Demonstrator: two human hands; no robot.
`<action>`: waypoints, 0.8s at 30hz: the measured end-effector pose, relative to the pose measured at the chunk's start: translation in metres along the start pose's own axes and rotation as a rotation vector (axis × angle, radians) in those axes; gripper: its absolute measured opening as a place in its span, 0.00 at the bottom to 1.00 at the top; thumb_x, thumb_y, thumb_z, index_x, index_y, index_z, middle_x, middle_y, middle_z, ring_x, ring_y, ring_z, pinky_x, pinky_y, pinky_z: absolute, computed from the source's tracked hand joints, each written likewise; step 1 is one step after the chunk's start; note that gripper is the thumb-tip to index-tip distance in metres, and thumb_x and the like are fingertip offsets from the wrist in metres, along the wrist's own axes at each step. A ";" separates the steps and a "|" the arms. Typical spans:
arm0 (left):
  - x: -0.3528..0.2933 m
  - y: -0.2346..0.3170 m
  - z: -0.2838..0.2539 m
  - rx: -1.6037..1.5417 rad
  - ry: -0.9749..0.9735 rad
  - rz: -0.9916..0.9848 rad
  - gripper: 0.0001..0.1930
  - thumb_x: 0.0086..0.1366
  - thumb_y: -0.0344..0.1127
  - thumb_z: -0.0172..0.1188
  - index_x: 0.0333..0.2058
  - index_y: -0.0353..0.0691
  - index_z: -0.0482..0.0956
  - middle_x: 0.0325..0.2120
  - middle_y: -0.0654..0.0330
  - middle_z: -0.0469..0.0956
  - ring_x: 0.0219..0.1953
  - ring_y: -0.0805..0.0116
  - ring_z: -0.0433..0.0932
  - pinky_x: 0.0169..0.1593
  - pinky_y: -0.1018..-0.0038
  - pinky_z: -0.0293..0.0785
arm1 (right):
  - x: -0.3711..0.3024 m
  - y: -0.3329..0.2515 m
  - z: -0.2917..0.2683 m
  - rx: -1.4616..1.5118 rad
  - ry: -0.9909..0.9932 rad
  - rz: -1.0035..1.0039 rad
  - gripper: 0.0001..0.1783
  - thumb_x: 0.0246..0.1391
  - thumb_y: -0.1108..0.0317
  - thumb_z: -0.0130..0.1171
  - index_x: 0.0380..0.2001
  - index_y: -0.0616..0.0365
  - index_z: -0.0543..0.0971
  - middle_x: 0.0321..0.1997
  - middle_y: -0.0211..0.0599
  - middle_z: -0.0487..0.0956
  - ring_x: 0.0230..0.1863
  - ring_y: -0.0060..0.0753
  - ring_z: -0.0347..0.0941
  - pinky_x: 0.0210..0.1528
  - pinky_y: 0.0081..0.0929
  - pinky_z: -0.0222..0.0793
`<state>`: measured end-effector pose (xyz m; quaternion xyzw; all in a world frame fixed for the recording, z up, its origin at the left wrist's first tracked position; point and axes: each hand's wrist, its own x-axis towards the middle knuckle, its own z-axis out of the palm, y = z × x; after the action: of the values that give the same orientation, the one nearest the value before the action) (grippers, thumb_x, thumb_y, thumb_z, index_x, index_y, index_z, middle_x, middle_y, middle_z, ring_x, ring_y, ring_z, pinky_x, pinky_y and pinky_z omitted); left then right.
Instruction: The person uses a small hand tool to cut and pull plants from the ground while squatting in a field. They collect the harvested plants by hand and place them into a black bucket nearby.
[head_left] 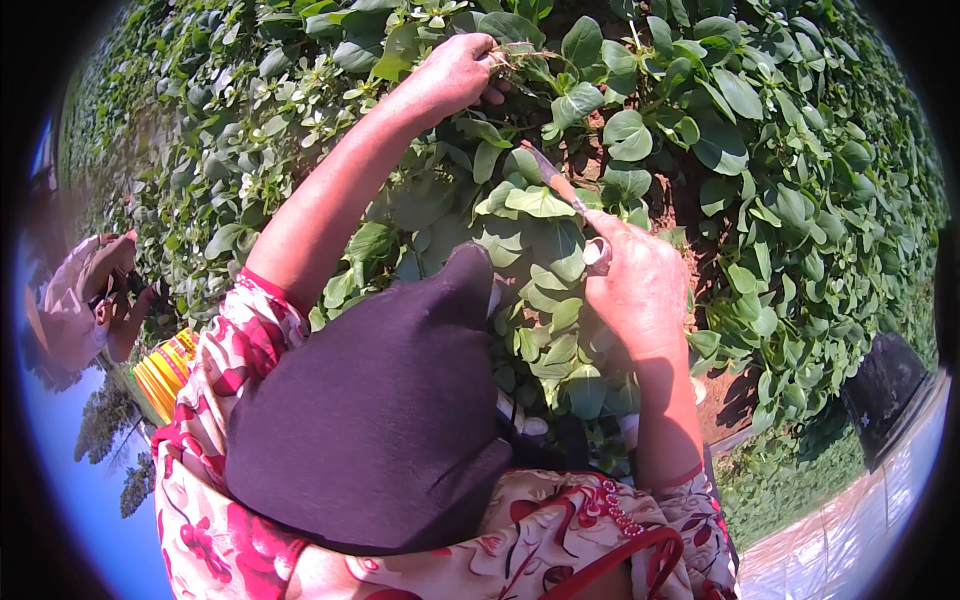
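At the top of the view, my left hand is closed on a leafy green plant, with thin pale stems or roots showing at the fingertips. Right of centre, my right hand grips a small knife. Its narrow, partly rust-coloured blade points up and left among the leaves, apart from my left hand. The round pale end by my thumb seems to be its handle; the rest is inside my fist. Below my hands grow more broad-leaved plants, some in my shadow.
Dark cloth over my leg fills the lower middle. Reddish soil shows between plants. A black container stands at the far right, near pale sheeting. Yellow printed material lies at left, below another person bending down.
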<state>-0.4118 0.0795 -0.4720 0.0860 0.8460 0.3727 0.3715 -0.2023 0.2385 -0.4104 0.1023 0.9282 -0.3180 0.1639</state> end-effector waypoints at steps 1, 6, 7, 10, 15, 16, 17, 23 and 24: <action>0.006 -0.012 0.001 0.115 0.042 0.041 0.11 0.65 0.34 0.48 0.37 0.31 0.74 0.31 0.49 0.80 0.31 0.61 0.81 0.36 0.65 0.75 | 0.006 -0.002 0.001 -0.024 0.045 -0.005 0.16 0.39 0.75 0.59 0.37 0.52 0.78 0.27 0.37 0.79 0.30 0.43 0.77 0.33 0.38 0.73; -0.005 -0.031 0.013 0.418 -0.065 0.009 0.14 0.59 0.34 0.51 0.39 0.30 0.74 0.37 0.41 0.77 0.42 0.48 0.77 0.46 0.59 0.71 | 0.052 -0.018 -0.003 -0.135 0.048 -0.001 0.15 0.41 0.74 0.56 0.37 0.51 0.81 0.27 0.42 0.80 0.32 0.46 0.77 0.35 0.41 0.72; -0.011 -0.034 0.019 0.373 -0.129 0.006 0.16 0.61 0.35 0.52 0.44 0.31 0.74 0.38 0.44 0.78 0.41 0.50 0.77 0.45 0.61 0.71 | 0.059 -0.022 -0.007 -0.167 0.011 -0.009 0.14 0.42 0.74 0.55 0.35 0.52 0.81 0.26 0.43 0.79 0.32 0.48 0.77 0.35 0.42 0.72; -0.031 -0.022 0.039 0.218 -0.262 -0.092 0.19 0.62 0.36 0.52 0.49 0.31 0.72 0.42 0.44 0.76 0.46 0.51 0.76 0.48 0.62 0.70 | 0.079 -0.028 -0.006 -0.156 -0.060 -0.015 0.10 0.43 0.72 0.54 0.31 0.54 0.81 0.27 0.48 0.79 0.33 0.52 0.76 0.37 0.45 0.72; -0.057 -0.032 0.049 0.326 -0.150 0.164 0.10 0.61 0.32 0.50 0.39 0.33 0.72 0.29 0.44 0.77 0.35 0.47 0.79 0.40 0.57 0.74 | 0.084 -0.035 -0.004 -0.146 -0.104 -0.052 0.09 0.42 0.72 0.54 0.29 0.57 0.80 0.27 0.50 0.79 0.34 0.53 0.76 0.38 0.46 0.72; -0.056 -0.028 0.044 0.359 -0.098 0.173 0.09 0.59 0.29 0.50 0.37 0.32 0.71 0.29 0.43 0.76 0.36 0.45 0.77 0.41 0.56 0.73 | 0.083 -0.034 -0.008 -0.169 -0.171 -0.030 0.09 0.42 0.73 0.54 0.29 0.57 0.80 0.27 0.50 0.79 0.34 0.52 0.76 0.37 0.45 0.72; -0.057 -0.027 0.038 0.392 -0.042 0.178 0.07 0.57 0.27 0.49 0.34 0.32 0.70 0.29 0.42 0.76 0.37 0.42 0.75 0.42 0.56 0.72 | 0.080 -0.032 -0.009 -0.175 -0.178 -0.035 0.09 0.42 0.73 0.54 0.29 0.57 0.80 0.27 0.50 0.79 0.33 0.52 0.76 0.37 0.45 0.72; -0.024 -0.053 0.006 0.642 0.208 0.272 0.08 0.55 0.26 0.47 0.35 0.34 0.69 0.29 0.46 0.75 0.37 0.47 0.76 0.40 0.56 0.73 | 0.064 -0.019 0.014 -0.097 0.010 -0.037 0.13 0.44 0.74 0.54 0.35 0.53 0.82 0.26 0.49 0.79 0.31 0.51 0.77 0.37 0.43 0.72; -0.022 -0.056 0.004 0.651 0.212 0.282 0.08 0.56 0.27 0.47 0.36 0.35 0.69 0.30 0.47 0.76 0.37 0.48 0.77 0.40 0.58 0.74 | 0.063 -0.022 0.015 -0.114 0.004 0.014 0.15 0.45 0.74 0.55 0.38 0.51 0.82 0.27 0.49 0.79 0.32 0.50 0.77 0.38 0.42 0.72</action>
<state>-0.3860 0.0335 -0.5004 0.2763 0.9339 0.1383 0.1800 -0.2638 0.2177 -0.4327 0.0997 0.9444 -0.2631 0.1700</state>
